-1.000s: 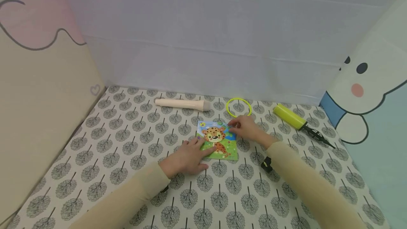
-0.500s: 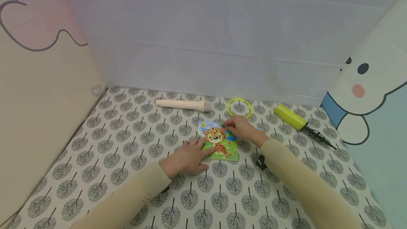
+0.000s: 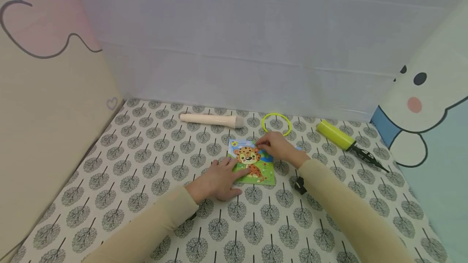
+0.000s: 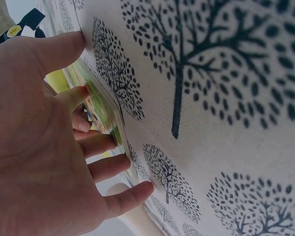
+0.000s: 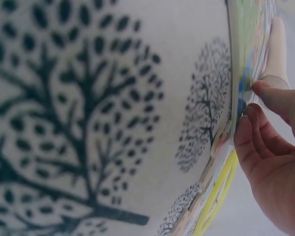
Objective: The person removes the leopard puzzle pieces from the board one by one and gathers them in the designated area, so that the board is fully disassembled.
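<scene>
A square wooden jigsaw puzzle (image 3: 257, 173) with a cartoon leopard on green grass lies flat on the cloth. My left hand (image 3: 220, 178) rests on its left side with fingers spread and straight, the thumb off the lower left edge. At the puzzle's upper right, my right hand (image 3: 275, 145) bends over the blue part of the picture. Its thumb and fingertips pinch a small puzzle piece (image 5: 249, 96) right at the board in the right wrist view, and mostly hide it. A blue-edged piece (image 3: 298, 148) peeks out beyond the right wrist.
Behind the puzzle lie a cream tube-shaped wand (image 3: 208, 119) and a yellow-green ring (image 3: 276, 114). Off to the right is a lime hand pump (image 3: 334, 134) with a black end. Fabric walls (image 3: 234, 52) enclose the back and sides of the tree-patterned cloth (image 3: 146, 198).
My right hand has shifted slightly left along the puzzle's top edge, uncovering the blue-edged piece by the wrist. The left hand stays in place on the puzzle.
</scene>
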A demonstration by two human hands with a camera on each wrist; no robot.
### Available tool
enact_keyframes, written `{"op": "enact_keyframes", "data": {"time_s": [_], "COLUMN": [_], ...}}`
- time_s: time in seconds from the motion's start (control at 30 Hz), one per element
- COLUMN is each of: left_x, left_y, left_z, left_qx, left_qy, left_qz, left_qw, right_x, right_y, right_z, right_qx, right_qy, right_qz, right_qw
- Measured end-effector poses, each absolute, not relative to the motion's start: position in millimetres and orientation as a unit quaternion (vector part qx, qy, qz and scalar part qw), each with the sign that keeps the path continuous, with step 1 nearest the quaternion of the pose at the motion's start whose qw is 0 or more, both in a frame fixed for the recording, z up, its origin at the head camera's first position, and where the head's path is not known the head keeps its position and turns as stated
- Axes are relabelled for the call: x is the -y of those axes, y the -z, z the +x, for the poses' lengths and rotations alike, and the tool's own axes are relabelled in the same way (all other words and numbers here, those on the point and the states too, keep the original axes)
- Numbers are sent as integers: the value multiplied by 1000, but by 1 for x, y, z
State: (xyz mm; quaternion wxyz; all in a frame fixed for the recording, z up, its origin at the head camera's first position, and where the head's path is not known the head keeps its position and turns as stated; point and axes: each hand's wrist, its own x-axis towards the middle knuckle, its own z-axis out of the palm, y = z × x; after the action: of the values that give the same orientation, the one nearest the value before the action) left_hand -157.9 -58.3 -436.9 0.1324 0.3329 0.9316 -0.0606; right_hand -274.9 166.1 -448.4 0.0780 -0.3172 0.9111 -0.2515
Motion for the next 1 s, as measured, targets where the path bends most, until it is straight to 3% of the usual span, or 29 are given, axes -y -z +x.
{"op": "enact_keyframes", "data": {"time_s": [0.33,1.0], "left_x": [56,55], "left_y": [436,437], "left_z": [-158,-161], "left_qx": [-935,-935], "left_qy": [45,41], "left_qz": [324,321], "left_qw": [136,146], "right_x": [-163,-165], "right_y": [451,449], "right_z": [-280,-284], "right_qx": [-913,-901], "right_qy": [234,331], "right_qz": [-326,-234], "right_qw": [73,153]}}
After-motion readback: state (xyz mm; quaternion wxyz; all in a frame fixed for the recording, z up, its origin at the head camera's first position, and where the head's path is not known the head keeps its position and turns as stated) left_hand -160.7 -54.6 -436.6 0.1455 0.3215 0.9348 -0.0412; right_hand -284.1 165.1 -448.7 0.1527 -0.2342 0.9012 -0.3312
